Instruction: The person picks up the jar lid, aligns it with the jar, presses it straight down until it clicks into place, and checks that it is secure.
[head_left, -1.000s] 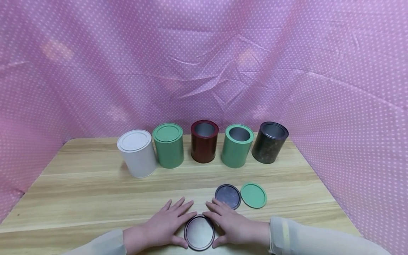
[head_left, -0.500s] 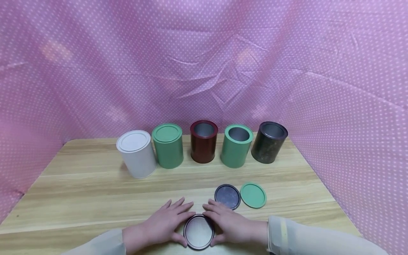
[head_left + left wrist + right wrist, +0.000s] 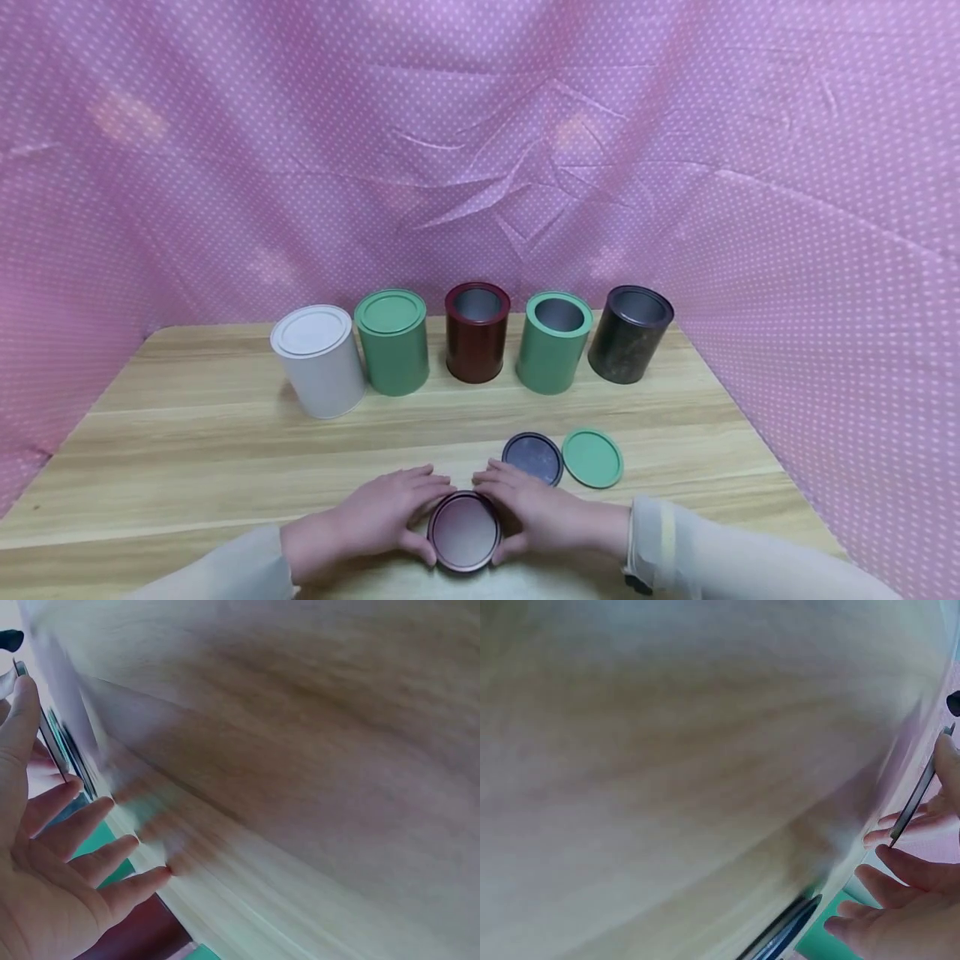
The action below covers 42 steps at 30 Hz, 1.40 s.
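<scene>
Both hands are closing in on the dark red lid (image 3: 463, 532) at the near edge of the wooden table (image 3: 187, 442): the left hand (image 3: 367, 523) is curling its thumb and fingers round the lid's left rim, and the right hand (image 3: 534, 518) is doing the same on the right rim, so the lid is being pinched between them. Compared with a second ago, when the fingers were lying spread and flat on the wood either side of the lid, they are now drawing together over its far edge until the fingertips are nearly meeting, and the lid is sitting a little higher in the head view; judging from that, it is being taken up off the table rather than merely steadied. The wrist views are blurring with the motion, showing only the lid's thin edge (image 3: 45, 735) past the left fingers and the same edge (image 3: 915, 802) beside the right fingers. Just beyond the right hand, touching or almost touching its fingertips, the black lid (image 3: 532, 457) is lying flat, with the green lid (image 3: 592, 457) just to its right. Well beyond both hands a row of tins is standing: the white tin (image 3: 318, 360) and a green tin (image 3: 392, 342) with lids on, then the dark red tin (image 3: 477, 332), the open green tin (image 3: 553, 342) and the black tin (image 3: 630, 333), all three uncovered.
</scene>
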Tool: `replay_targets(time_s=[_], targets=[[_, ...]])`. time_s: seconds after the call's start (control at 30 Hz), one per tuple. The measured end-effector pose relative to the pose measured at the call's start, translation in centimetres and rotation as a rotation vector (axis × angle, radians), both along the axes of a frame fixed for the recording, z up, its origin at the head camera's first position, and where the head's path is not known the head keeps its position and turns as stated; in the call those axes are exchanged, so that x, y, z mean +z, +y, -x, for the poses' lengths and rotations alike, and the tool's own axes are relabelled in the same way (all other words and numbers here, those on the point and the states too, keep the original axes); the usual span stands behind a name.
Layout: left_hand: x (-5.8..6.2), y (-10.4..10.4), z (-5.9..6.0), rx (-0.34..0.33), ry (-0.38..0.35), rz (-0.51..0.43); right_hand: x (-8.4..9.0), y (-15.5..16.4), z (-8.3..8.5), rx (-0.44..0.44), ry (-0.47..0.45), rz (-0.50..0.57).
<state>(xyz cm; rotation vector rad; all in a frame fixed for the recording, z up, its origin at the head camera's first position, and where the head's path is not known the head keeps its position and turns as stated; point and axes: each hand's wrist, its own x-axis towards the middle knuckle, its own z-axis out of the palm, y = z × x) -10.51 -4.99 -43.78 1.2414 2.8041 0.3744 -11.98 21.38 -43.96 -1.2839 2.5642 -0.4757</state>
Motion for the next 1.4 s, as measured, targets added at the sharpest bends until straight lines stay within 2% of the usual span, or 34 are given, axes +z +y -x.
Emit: replay_targets(time_s=[0.2,0.33,0.7,0.9,1.0,1.2,1.4], targets=[[0.1,-0.1,0.1,0.013,0.002,-0.049,0.4,0.3,0.4,-0.007,-0.045,0.032],[0.5,-0.1,0.3,0.021,0.035,-0.093,0.9,0.6,0.9,-0.03,-0.057,0.07],[2.5,-0.1,1.7,0.09,0.093,-0.233,2.6,1.0,2.3,-0.099,0.009,0.202],[3.4,0.0,2.5,0.055,0.118,-0.281,3.4,1.3,2.8,-0.103,0.019,0.264],[4.1,-0.1,3.2,0.028,0.15,-0.298,4.1,1.4,3.3,-0.104,0.011,0.286],[6.3,0.0,4.7,0.042,0.146,-0.28,6.1,1.6,4.3,-0.122,-0.011,0.357],[8.6,0.1,6.4,0.052,0.112,-0.272,7.3,1.7,6.3,-0.095,0.112,0.419]])
